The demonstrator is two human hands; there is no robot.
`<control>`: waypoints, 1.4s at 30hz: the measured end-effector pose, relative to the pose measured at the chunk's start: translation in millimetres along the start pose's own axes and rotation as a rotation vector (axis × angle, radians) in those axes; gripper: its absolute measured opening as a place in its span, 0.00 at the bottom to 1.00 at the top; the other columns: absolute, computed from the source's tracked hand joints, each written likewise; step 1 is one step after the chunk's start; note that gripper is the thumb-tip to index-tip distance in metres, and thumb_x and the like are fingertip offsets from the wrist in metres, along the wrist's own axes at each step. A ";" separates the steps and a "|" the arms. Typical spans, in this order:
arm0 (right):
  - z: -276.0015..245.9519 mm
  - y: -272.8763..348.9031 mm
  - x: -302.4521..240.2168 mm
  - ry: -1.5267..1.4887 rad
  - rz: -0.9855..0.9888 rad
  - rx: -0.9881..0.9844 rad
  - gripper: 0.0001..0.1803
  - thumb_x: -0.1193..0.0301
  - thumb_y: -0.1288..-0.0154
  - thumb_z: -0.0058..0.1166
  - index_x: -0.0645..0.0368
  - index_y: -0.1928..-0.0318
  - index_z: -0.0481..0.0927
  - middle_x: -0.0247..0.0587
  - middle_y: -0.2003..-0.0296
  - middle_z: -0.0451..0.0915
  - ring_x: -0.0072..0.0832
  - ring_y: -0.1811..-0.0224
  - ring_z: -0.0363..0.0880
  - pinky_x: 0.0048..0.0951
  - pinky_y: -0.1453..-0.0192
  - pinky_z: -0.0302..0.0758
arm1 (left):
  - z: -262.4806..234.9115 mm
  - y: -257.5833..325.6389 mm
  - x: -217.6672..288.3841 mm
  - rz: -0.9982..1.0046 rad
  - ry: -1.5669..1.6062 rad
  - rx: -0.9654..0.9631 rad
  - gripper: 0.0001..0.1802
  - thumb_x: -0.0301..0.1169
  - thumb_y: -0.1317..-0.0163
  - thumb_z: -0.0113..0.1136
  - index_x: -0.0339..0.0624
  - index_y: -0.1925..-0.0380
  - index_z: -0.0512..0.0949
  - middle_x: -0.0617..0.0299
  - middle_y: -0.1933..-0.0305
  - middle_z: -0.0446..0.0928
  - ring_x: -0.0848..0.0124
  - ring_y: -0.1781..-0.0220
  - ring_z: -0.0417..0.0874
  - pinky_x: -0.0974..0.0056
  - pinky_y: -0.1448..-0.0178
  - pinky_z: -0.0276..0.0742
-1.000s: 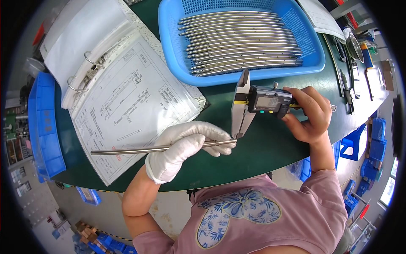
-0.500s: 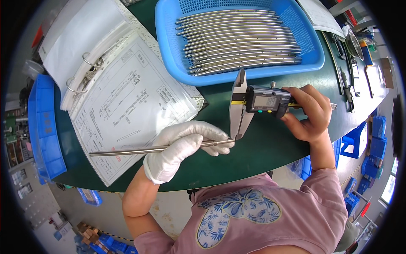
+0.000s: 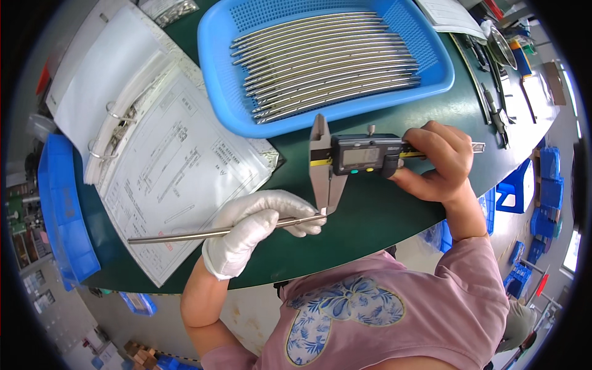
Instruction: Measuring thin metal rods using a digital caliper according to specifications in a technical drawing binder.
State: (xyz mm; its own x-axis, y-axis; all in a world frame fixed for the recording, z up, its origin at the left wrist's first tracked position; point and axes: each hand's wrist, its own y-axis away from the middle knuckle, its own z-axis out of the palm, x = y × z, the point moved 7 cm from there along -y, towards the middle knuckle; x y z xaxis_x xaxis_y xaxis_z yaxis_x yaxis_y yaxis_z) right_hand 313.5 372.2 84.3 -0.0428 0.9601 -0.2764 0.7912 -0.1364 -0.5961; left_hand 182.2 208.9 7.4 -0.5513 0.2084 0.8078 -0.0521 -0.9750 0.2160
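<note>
In a white glove, my left hand [image 3: 246,231] is closed round a thin metal rod [image 3: 179,237], which points left over the binder page and right past my fingertips. My bare right hand [image 3: 439,161] grips a digital caliper [image 3: 364,155] by its body, thumb below and fingers above. The caliper's jaws [image 3: 325,197] point down, and their tips meet the rod's right end just beyond the gloved fingers. Its small display faces up, too blurred to read. Behind the caliper stands a blue plastic basket [image 3: 271,128] with several similar metal rods [image 3: 327,65] lying side by side.
An open ring binder [image 3: 139,185] with a technical drawing lies left on the green table [image 3: 370,228]. Blue bins [image 3: 61,203] stand past the left edge. Tools [image 3: 496,117] and papers [image 3: 450,17] lie at the far right.
The view has shifted, so the basket and binder sit differently in the picture. The caliper's jaws look closer together at the rod's end. Both hands keep their holds.
</note>
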 end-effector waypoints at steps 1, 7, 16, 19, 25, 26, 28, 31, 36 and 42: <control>0.4 1.3 1.0 0.016 0.006 0.002 0.21 0.62 0.61 0.68 0.62 0.71 0.76 0.35 0.85 0.68 0.27 0.88 0.66 0.25 0.86 0.61 | -0.2 -0.6 0.8 0.002 -0.012 0.008 0.27 0.43 0.35 0.44 0.24 0.57 0.72 0.44 0.53 0.75 0.61 0.52 0.79 0.63 0.48 0.73; -0.8 1.9 1.1 0.022 0.019 -0.007 0.21 0.60 0.62 0.68 0.60 0.72 0.76 0.34 0.85 0.67 0.28 0.88 0.65 0.26 0.86 0.60 | 1.2 -1.8 0.4 0.001 -0.007 -0.013 0.27 0.44 0.35 0.45 0.24 0.56 0.72 0.43 0.54 0.75 0.60 0.53 0.79 0.62 0.48 0.73; -1.5 -0.8 -1.5 0.044 0.026 -0.011 0.21 0.62 0.62 0.68 0.63 0.73 0.75 0.36 0.85 0.67 0.29 0.88 0.67 0.27 0.84 0.61 | 1.9 -0.2 1.6 0.047 -0.005 0.005 0.20 0.32 0.34 0.38 0.25 0.54 0.70 0.47 0.54 0.76 0.64 0.52 0.78 0.64 0.47 0.72; -2.1 4.3 0.4 0.057 0.044 -0.022 0.22 0.59 0.60 0.67 0.64 0.71 0.76 0.36 0.85 0.67 0.29 0.87 0.66 0.26 0.84 0.61 | 2.2 -2.8 0.9 0.027 -0.009 0.007 0.19 0.32 0.34 0.38 0.25 0.54 0.70 0.48 0.54 0.76 0.65 0.52 0.78 0.65 0.47 0.72; 3.8 1.8 -2.0 -0.005 0.035 -0.061 0.20 0.63 0.55 0.63 0.66 0.65 0.76 0.38 0.83 0.68 0.28 0.85 0.67 0.26 0.82 0.62 | 1.8 -1.7 -3.5 0.017 0.021 -0.038 0.19 0.32 0.34 0.38 0.26 0.54 0.71 0.49 0.53 0.76 0.66 0.52 0.78 0.67 0.46 0.71; 4.7 0.8 -2.2 -0.004 0.035 -0.065 0.20 0.63 0.55 0.63 0.66 0.65 0.76 0.38 0.83 0.68 0.28 0.85 0.67 0.26 0.82 0.62 | 2.1 -1.8 -3.7 0.023 0.013 -0.048 0.20 0.33 0.34 0.38 0.26 0.54 0.71 0.49 0.53 0.76 0.66 0.52 0.78 0.67 0.46 0.71; 1.5 1.2 -2.1 -0.005 0.031 -0.034 0.20 0.64 0.54 0.61 0.67 0.64 0.76 0.39 0.82 0.68 0.29 0.85 0.67 0.26 0.82 0.62 | 3.6 -1.8 -0.9 0.032 0.019 -0.045 0.19 0.33 0.34 0.39 0.26 0.54 0.71 0.49 0.53 0.76 0.66 0.52 0.78 0.66 0.46 0.71; 2.5 1.6 3.8 -0.047 0.092 -0.022 0.20 0.64 0.54 0.61 0.67 0.64 0.76 0.40 0.82 0.68 0.29 0.85 0.67 0.26 0.82 0.62 | 1.1 -1.4 1.6 0.016 0.017 -0.039 0.20 0.33 0.35 0.40 0.26 0.54 0.71 0.48 0.54 0.76 0.66 0.51 0.78 0.66 0.47 0.71; -2.0 -0.9 2.6 -0.003 0.046 0.010 0.21 0.60 0.59 0.68 0.65 0.72 0.76 0.37 0.86 0.67 0.28 0.88 0.66 0.25 0.85 0.60 | -0.6 -0.9 0.1 0.011 -0.008 -0.014 0.21 0.35 0.35 0.41 0.25 0.56 0.71 0.47 0.55 0.76 0.64 0.52 0.79 0.65 0.48 0.73; -0.7 2.6 4.3 0.011 0.066 -0.005 0.20 0.61 0.60 0.68 0.62 0.72 0.76 0.36 0.84 0.70 0.30 0.87 0.68 0.26 0.84 0.63 | 1.1 0.7 1.9 0.039 -0.025 0.009 0.24 0.40 0.35 0.45 0.23 0.59 0.73 0.43 0.56 0.76 0.60 0.55 0.80 0.62 0.49 0.74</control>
State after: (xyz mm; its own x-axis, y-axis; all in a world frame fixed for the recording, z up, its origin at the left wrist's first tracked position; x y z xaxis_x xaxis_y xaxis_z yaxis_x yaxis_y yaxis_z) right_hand 315.8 376.1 82.1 0.0163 0.9516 -0.3068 0.7952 -0.1984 -0.5730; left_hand 182.0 208.7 9.6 -0.5315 0.1724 0.8293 -0.0239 -0.9817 0.1887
